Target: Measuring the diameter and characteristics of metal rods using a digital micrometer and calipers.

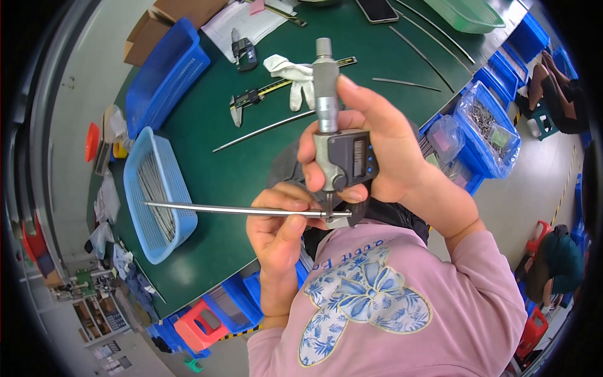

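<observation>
My right hand (383, 135) grips a digital micrometer (342, 157) with a dark display body and a silver thimble pointing away from me. Between the fingers of my left hand (279, 229) lies a thin metal rod (220, 208), its long end reaching out to the left. The rod's right end sits in the micrometer's jaw gap; whether the spindle presses on it I cannot tell. Beyond my hands, a digital caliper (251, 97), a white glove (295, 76) and another metal rod (260, 131) lie on the green table (207, 176).
At the left stands a light blue basket (179, 188) of thin rods, with a dark blue bin (166, 78) behind it. A second micrometer (244, 53), a phone (377, 9) and several loose rods lie farther back. Blue bins of metal parts (487, 125) are at the right.
</observation>
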{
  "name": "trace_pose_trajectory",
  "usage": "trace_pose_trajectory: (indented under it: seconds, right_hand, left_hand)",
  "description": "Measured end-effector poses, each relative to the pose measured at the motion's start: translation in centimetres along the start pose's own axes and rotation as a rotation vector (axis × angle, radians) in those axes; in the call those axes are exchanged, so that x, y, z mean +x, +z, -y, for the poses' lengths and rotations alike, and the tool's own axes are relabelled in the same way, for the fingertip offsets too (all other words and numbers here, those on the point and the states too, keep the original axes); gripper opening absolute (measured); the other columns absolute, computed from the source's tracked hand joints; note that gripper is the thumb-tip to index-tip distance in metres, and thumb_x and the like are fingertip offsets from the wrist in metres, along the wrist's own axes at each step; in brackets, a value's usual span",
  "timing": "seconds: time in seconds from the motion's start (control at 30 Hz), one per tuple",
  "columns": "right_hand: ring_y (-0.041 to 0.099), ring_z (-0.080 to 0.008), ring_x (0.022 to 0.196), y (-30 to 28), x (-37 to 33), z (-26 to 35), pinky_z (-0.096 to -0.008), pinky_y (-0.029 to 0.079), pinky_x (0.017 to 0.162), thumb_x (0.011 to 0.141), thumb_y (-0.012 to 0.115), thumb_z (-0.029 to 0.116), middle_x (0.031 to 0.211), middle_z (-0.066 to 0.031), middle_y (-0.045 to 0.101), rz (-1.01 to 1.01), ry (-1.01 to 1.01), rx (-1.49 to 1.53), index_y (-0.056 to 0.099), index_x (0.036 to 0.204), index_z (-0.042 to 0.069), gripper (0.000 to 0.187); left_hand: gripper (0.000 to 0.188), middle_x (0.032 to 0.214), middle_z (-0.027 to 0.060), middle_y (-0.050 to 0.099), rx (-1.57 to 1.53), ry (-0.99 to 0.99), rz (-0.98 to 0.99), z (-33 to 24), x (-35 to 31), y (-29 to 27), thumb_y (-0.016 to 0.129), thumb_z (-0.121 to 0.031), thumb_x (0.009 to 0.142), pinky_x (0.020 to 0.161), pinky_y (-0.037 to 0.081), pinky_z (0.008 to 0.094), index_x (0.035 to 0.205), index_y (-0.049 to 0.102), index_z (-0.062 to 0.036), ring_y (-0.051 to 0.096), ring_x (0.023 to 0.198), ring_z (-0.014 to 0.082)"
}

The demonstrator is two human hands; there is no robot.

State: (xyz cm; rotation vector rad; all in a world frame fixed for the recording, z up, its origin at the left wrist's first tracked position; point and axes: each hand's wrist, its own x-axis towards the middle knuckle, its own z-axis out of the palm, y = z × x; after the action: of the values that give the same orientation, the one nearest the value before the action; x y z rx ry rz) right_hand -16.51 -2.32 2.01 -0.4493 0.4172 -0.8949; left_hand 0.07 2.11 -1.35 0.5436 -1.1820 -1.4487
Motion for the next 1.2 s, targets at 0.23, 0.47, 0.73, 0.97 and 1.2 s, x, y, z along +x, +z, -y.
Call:
trace_pose_trajectory:
  seconds: [0.23, 0.47, 0.73, 0.97, 1.2]
  right_hand:
    - [0.045, -0.0142, 0.036, 0.30, -0.41, 0.15, -0.0212, 0.035, 0.031, 0.077, 0.038, 0.056, 0.064, -0.0150, 0.058, 0.002, -0.006, 0.002, 0.055, 0.079, -0.004, 0.063]
    - [0.042, -0.0146, 0.033, 0.30, -0.40, -0.06, -0.0218, 0.034, 0.031, 0.083, 0.028, 0.054, 0.063, -0.0160, 0.057, 0.021, -0.047, -0.084, 0.055, 0.080, -0.005, 0.065]
    - [0.042, -0.0157, 0.034, 0.36, -0.79, -0.12, -0.0222, 0.034, 0.030, 0.085, 0.022, 0.049, 0.065, -0.0190, 0.055, -0.028, 0.009, 0.102, 0.053, 0.082, -0.006, 0.063]
    - [0.043, -0.0156, 0.035, 0.34, -0.59, -0.55, -0.0216, 0.035, 0.030, 0.083, 0.026, 0.052, 0.064, -0.0189, 0.056, 0.036, -0.005, 0.088, 0.053, 0.082, -0.007, 0.065]
    - [0.043, -0.0147, 0.034, -0.41, -0.66, -0.63, -0.0208, 0.035, 0.030, 0.082, 0.032, 0.053, 0.064, -0.0168, 0.057, 0.046, -0.022, 0.050, 0.055, 0.080, -0.004, 0.062]
  left_hand:
    - [0.019, 0.079, 0.0156, 0.051, -0.016, -0.004, -0.061, 0.33, -0.32, -0.01, 0.057, -0.011, 0.076, 0.055, 0.047, 0.0256, 0.084, 0.047, 0.0022, 0.052, 0.063, 0.0174]
    - [0.019, 0.079, 0.0163, 0.050, -0.010, -0.004, -0.068, 0.13, -0.50, 0.22, 0.056, -0.011, 0.076, 0.054, 0.047, 0.0263, 0.085, 0.046, 0.0022, 0.052, 0.063, 0.0183]
    - [0.016, 0.075, 0.0162, 0.049, -0.014, 0.016, -0.035, -0.09, -0.38, 0.44, 0.054, -0.009, 0.077, 0.053, 0.049, 0.0292, 0.084, 0.046, 0.0029, 0.053, 0.062, 0.0204]
    - [0.015, 0.076, 0.0172, 0.050, -0.033, 0.019, -0.015, -0.23, -0.68, 0.16, 0.055, -0.009, 0.077, 0.055, 0.048, 0.0288, 0.083, 0.046, 0.0028, 0.053, 0.063, 0.0204]
    - [0.017, 0.075, 0.0167, 0.050, -0.017, 0.004, -0.044, 0.24, -0.67, 0.40, 0.056, -0.010, 0.075, 0.058, 0.048, 0.0303, 0.081, 0.046, 0.0023, 0.052, 0.065, 0.0198]
